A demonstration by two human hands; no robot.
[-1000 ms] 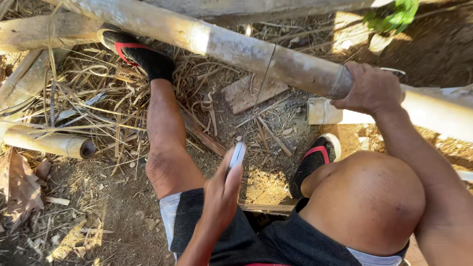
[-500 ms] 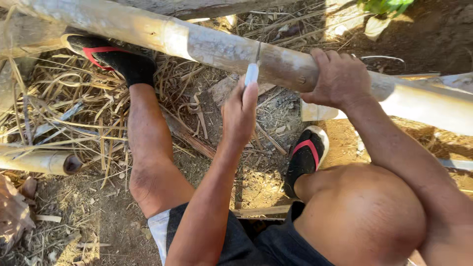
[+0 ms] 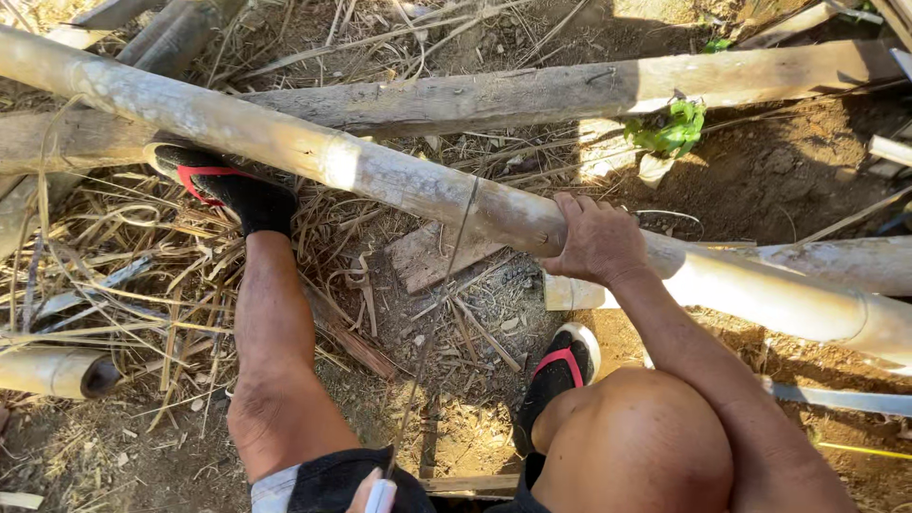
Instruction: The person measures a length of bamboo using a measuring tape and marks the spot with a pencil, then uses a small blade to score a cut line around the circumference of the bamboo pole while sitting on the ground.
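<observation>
A long pale bamboo pole (image 3: 361, 171) runs diagonally from upper left to right, raised off the ground. My right hand (image 3: 598, 242) grips it from above near its middle. Only a bit of my left hand (image 3: 372, 494) shows at the bottom edge, closed on the white handle of a thin-bladed tool (image 3: 432, 323). The blade, seen edge-on, stretches from the hand up to the pole just left of my right hand. My left foot (image 3: 223, 185), in a black sock and red-strapped sandal, is braced under the pole. My right foot (image 3: 562, 366) rests on the dirt.
A thick wooden beam (image 3: 570, 90) lies behind the pole. A short hollow bamboo piece (image 3: 57, 372) sits at the left among dry straw. A flat wood scrap (image 3: 432, 256) lies under the pole, a small green plant (image 3: 670, 128) behind it, more bamboo (image 3: 836, 266) at right.
My left hand has pulled back from the pole to the bottom edge, drawing the blade toward me. The view has tilted up. My right hand stays on the pole.
</observation>
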